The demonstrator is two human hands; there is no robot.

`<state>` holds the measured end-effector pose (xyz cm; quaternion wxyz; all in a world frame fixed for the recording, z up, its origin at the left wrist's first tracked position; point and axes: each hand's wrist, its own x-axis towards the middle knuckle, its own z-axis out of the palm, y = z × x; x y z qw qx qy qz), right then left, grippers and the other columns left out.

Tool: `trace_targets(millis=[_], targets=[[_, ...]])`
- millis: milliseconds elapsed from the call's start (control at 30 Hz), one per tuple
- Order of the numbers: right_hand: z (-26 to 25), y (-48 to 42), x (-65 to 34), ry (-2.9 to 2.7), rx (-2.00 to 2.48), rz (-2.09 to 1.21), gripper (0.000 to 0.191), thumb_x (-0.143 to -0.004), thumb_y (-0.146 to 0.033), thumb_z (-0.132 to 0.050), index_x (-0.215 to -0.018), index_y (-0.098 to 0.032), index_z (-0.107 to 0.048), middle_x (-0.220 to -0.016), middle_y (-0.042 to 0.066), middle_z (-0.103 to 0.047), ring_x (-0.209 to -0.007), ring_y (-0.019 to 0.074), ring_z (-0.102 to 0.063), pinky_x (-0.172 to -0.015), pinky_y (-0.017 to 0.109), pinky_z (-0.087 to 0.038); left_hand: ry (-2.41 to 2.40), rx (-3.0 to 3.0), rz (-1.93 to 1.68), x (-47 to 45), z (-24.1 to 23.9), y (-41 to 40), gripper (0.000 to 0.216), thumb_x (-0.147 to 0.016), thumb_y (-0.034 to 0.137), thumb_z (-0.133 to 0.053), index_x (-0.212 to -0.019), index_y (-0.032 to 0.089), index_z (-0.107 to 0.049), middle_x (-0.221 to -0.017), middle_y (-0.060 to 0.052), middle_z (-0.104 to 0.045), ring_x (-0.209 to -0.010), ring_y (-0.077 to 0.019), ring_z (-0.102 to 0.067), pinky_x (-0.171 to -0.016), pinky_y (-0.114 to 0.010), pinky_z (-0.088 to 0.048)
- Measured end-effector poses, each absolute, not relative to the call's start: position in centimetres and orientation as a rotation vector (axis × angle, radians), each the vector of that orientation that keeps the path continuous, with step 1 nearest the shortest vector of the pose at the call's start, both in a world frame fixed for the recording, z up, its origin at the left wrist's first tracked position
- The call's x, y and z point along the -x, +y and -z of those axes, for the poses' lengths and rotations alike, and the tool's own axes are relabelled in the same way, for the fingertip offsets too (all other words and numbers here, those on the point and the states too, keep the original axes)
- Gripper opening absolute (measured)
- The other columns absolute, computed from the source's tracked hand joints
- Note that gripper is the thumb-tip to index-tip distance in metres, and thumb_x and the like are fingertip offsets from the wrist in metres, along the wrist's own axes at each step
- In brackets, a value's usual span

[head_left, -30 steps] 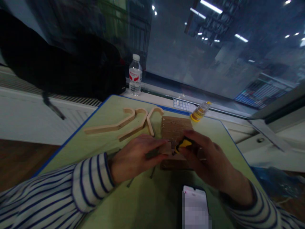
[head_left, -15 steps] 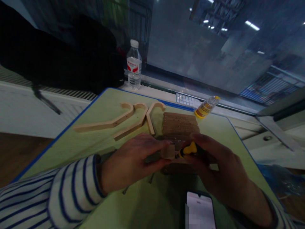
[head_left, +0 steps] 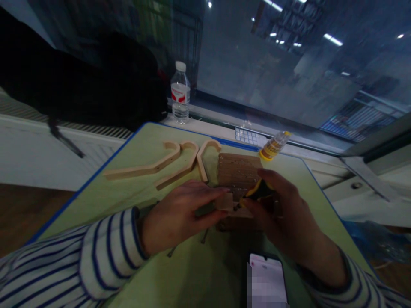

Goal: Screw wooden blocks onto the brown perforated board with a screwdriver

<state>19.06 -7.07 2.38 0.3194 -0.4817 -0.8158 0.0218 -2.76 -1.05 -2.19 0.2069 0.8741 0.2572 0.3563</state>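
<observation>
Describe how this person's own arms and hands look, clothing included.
Both arms wear long, whitish sleeves with dark blue stripes. The left sleeve ends in a broad striped cuff with a dark edge; the right sleeve is striped too, dimmer and partly out of frame. The left hand and right hand are bare, with no gloves visible.

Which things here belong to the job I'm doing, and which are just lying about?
Likely part of the job:
pale wooden piece, in your left hand
yellow-and-black hand tool, in your right hand
brown ridged board, beneath your hands
three pale bent wooden pieces, perhaps

Apparently just lying about:
clear plastic water bottle with white cap
clear bottle with yellow tip and base
black phone
</observation>
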Motion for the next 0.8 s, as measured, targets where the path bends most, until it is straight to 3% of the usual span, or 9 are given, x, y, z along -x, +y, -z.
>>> trace_targets(millis=[67, 233, 500, 667, 800], targets=[[-2.7, -7.3, -19.2, -2.162, 1.253, -0.211, 0.058, -0.093, -0.020, -0.052, -0.143, -0.026, -0.025, -0.093, 0.003, -0.068, -0.060, 0.0130, -0.064, -0.051, 0.025, -0.055, 0.708, -2.433, -1.005, 2.8, 2.2, -1.0, 0.032, -0.087, 0.030, -0.064, -0.116, 0.017, -0.064, -0.095, -0.003, -0.072, -0.087, -0.0147, -0.065, -0.078, -0.026, -0.051], [-3.6, -8.0, -19.4, -2.244, 1.214, -0.247, 0.056, -0.093, -0.015, -0.048, -0.144, -0.029, -0.029, -0.123, 0.010, -0.063, -0.090, 0.0187, -0.070, -0.073, 0.031, -0.060, 0.690, -2.449, -1.033, 2.8, 2.2, -0.9, 0.032, -0.088, 0.030, -0.062, -0.117, 0.018, -0.062, -0.096, -0.003, -0.071, -0.088, -0.0147, -0.065, -0.079, -0.027, -0.051], [-3.5, -7.8, -18.9, -2.253, 1.170, -0.168, 0.059, -0.092, -0.014, -0.052, -0.144, -0.031, -0.029, -0.118, 0.006, -0.068, -0.095, 0.0183, -0.071, -0.078, 0.029, -0.060, 0.746, -2.450, -0.939, 2.9, 1.9, -1.2, 0.030, -0.088, 0.036, -0.060, -0.114, 0.022, -0.063, -0.096, -0.002, -0.072, -0.089, -0.0161, -0.065, -0.080, -0.029, -0.051], [-3.1, -7.9, -18.4, -2.266, 1.260, 0.002, 0.051, -0.093, -0.021, -0.052, -0.140, -0.027, -0.034, -0.111, 0.008, -0.070, -0.083, 0.0209, -0.073, -0.068, 0.034, -0.061, 0.751, -2.439, -0.926, 3.0, 2.0, -1.3, 0.032, -0.089, 0.034, -0.059, -0.118, 0.022, -0.061, -0.099, -0.003, -0.071, -0.091, -0.0160, -0.065, -0.082, -0.029, -0.051], [-2.7, -7.7, -18.7, -2.230, 1.290, 0.031, 0.046, -0.093, -0.023, -0.051, -0.137, -0.026, -0.037, -0.106, 0.007, -0.072, -0.068, 0.0178, -0.071, -0.056, 0.031, -0.058, 0.748, -2.451, -0.929, 2.8, 2.3, -1.0, 0.035, -0.090, 0.035, -0.059, -0.121, 0.020, -0.059, -0.101, -0.005, -0.071, -0.092, -0.0165, -0.065, -0.082, -0.030, -0.051]])
